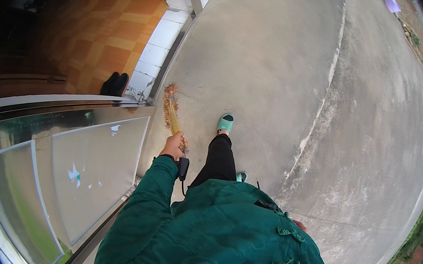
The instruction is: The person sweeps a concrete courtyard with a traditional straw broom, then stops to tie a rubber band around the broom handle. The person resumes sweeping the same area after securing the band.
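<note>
Yellow straw broom (pixel 173 116) with a fuzzy brown end sits tight in the left hand (pixel 173 146), near the grey metal door (pixel 100 164). Only a bit of the right hand (pixel 300 225) shows by the green coat (pixel 208 238), so I can't tell its grip. Carrying seems the step now; the next move needs a firm hold.

The left arm (pixel 147 187) reaches toward 1 o'clock, ending in the closed left hand (pixel 173 145). At 3 o'clock from the torso (pixel 208 232), a sliver of the right hand (pixel 300 225) shows, its pose hidden. One leg (pixel 218 156) extends toward 1 o'clock.
</note>
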### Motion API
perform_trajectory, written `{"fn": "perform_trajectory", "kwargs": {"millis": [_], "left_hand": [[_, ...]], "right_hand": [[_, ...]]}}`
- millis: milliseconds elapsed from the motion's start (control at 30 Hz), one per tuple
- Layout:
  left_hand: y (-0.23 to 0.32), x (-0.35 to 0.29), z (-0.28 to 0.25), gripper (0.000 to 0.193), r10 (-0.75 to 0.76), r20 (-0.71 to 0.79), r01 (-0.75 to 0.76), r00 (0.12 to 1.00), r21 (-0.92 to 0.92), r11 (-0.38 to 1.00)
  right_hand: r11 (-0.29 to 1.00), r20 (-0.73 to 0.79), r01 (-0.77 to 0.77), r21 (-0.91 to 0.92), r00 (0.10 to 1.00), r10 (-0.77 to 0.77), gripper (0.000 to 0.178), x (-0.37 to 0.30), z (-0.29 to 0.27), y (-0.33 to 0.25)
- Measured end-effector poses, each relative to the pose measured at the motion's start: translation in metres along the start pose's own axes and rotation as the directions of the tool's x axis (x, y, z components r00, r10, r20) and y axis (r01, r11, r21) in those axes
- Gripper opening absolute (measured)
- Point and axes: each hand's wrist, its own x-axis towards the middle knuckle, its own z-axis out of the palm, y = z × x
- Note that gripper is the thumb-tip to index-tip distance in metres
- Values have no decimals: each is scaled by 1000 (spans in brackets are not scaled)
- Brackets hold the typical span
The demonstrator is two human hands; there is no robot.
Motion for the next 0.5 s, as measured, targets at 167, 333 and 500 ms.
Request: {"fn": "perform_trajectory", "kwargs": {"millis": [167,333,500], "left_hand": [[43,60,61,13,-85,-115,79,990,-54,995],[-75,45,256,24,-380,168,180,910,666,724],[-126,-90,437,44,-849,442,-489,290,831,265]], "right_hand": [[971,-131,-64,230,987,96,30,-64,34,-35],[978,-180,-162,134,966,185,29,-113,61,56],[985,-206,-116,125,968,141,30,-132,95,16]]}}
